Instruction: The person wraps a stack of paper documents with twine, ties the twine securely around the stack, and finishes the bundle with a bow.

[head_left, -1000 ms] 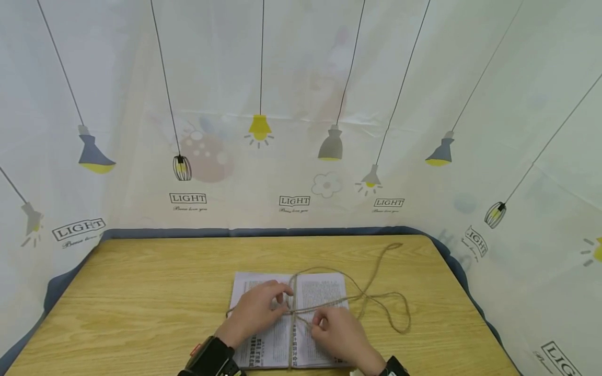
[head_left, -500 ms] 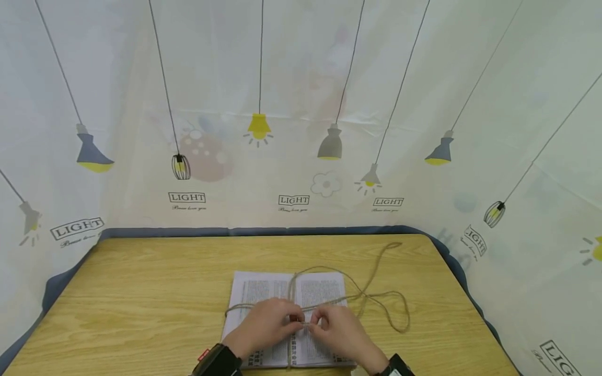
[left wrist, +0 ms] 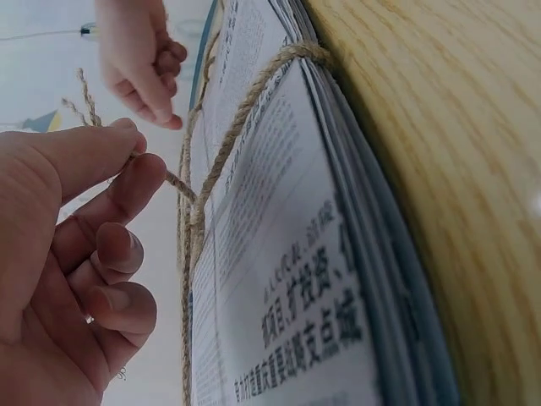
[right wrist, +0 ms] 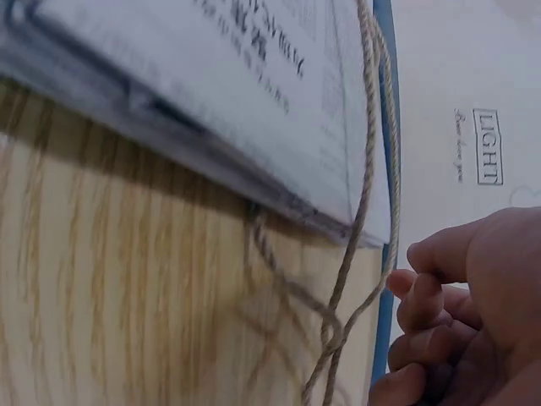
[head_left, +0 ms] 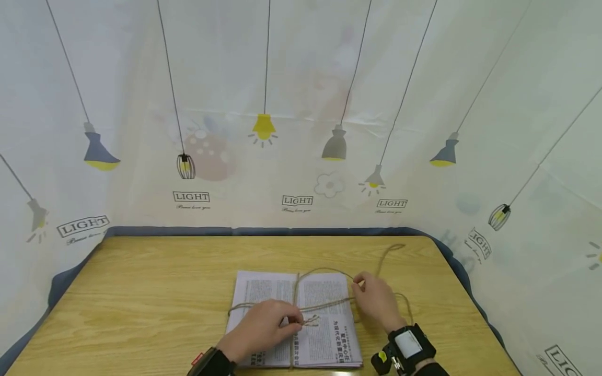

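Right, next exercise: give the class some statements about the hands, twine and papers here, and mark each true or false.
1. The left hand pinches the twine. True.
2. The papers lie on the floor. False: the papers are on the table.
3. The twine crosses the papers both lengthwise and sideways. True.
4. The right hand is at the papers' left edge. False: the right hand is by their right edge.
5. The right wrist wears a device. True.
6. The backdrop is plain. False: the backdrop has printed lamps.
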`<action>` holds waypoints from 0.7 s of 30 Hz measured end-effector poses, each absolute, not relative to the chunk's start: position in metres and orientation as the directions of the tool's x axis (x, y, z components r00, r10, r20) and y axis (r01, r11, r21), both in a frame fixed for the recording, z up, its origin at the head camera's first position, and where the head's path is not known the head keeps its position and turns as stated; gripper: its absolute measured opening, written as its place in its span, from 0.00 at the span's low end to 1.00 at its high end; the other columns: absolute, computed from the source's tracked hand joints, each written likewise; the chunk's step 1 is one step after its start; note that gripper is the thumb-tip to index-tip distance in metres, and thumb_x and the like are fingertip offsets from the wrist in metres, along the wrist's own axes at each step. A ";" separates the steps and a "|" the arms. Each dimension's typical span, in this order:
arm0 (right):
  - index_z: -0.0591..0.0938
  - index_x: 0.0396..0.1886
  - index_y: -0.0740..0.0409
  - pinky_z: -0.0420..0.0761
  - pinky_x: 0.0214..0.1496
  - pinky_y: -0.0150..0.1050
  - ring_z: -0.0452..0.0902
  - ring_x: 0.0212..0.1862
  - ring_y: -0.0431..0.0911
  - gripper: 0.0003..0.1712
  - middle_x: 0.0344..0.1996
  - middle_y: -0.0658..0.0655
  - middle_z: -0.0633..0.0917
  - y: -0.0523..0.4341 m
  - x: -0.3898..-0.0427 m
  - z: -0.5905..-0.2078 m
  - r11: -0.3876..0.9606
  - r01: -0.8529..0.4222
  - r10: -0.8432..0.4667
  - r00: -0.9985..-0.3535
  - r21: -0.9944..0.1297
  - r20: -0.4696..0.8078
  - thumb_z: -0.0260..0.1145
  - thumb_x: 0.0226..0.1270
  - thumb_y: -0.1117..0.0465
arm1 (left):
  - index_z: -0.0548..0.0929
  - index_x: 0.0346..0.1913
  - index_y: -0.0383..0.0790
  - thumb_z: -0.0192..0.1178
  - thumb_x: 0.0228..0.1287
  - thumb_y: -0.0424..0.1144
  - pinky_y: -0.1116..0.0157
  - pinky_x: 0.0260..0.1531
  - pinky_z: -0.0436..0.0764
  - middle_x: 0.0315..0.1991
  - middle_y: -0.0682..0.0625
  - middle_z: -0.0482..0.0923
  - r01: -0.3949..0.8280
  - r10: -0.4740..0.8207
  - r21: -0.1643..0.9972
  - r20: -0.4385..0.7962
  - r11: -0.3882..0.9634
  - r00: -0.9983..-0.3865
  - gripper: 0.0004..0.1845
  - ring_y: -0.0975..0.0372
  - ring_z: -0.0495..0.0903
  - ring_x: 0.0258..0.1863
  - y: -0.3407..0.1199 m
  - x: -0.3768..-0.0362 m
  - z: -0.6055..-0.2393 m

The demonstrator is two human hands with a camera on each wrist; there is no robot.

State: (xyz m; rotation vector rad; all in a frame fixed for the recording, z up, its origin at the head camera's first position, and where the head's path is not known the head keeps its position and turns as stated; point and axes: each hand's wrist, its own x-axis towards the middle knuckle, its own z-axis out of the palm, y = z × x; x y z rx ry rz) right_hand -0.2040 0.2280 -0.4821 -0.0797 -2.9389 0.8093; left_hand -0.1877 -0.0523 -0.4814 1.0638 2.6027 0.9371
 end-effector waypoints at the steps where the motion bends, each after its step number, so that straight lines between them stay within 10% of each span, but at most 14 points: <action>1: 0.83 0.45 0.59 0.66 0.21 0.35 0.69 0.18 0.41 0.11 0.22 0.52 0.82 0.231 -0.206 -0.484 0.861 0.033 0.080 -0.994 -0.508 0.070 0.60 0.70 0.57 | 0.86 0.40 0.58 0.61 0.67 0.48 0.71 0.35 0.76 0.33 0.68 0.81 0.569 0.680 0.615 0.073 0.545 -0.730 0.05 0.78 0.76 0.32 -0.053 -0.187 -0.481; 21: 0.84 0.46 0.56 0.69 0.28 0.39 0.73 0.29 0.45 0.12 0.42 0.59 0.86 0.271 -0.224 -0.493 0.937 0.030 0.023 -0.999 -0.348 -0.026 0.56 0.70 0.68 | 0.86 0.39 0.58 0.58 0.69 0.50 0.74 0.27 0.74 0.32 0.70 0.80 0.561 0.686 0.679 0.115 0.474 -0.718 0.07 0.78 0.73 0.25 -0.068 -0.171 -0.472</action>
